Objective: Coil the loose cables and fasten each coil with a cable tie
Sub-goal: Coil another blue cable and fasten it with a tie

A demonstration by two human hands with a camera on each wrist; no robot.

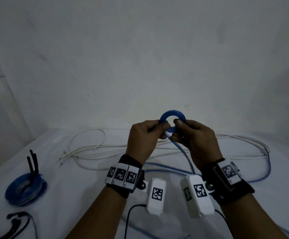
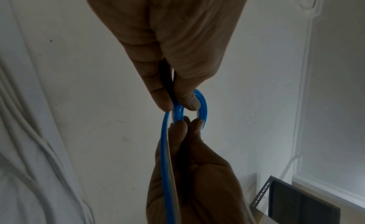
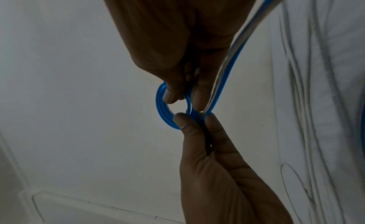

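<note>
No readable writing anywhere, just black-and-white square marker tags (image 1: 158, 194) on the wrist rigs. From the head view, it's a dim room with a plain pale wall (image 1: 140, 57) and a white-covered surface (image 1: 67, 195) strewn with loose white cable (image 1: 88, 158) and blue cable (image 1: 254, 180). Off to the left sits a finished blue coil (image 1: 25, 190) with black cable ties (image 1: 33, 163) sticking up from it. Both hands are raised above the surface: the left hand (image 1: 143, 140) and right hand (image 1: 196, 140) each pinch a side of a small blue coil (image 1: 173, 118), its tail dropping between them. In the left wrist view, the left hand (image 2: 173, 44) pinches the small coil (image 2: 202, 105) between thumb and forefinger, with the right hand (image 2: 197, 172) opposite pinching too and the blue strand (image 2: 164, 157) running past it. The right wrist view is the same thing mirrored: right hand (image 3: 177, 40) gripping the ring (image 3: 161, 102), left hand (image 3: 223, 172) pinching its other side, wall behind.
</note>
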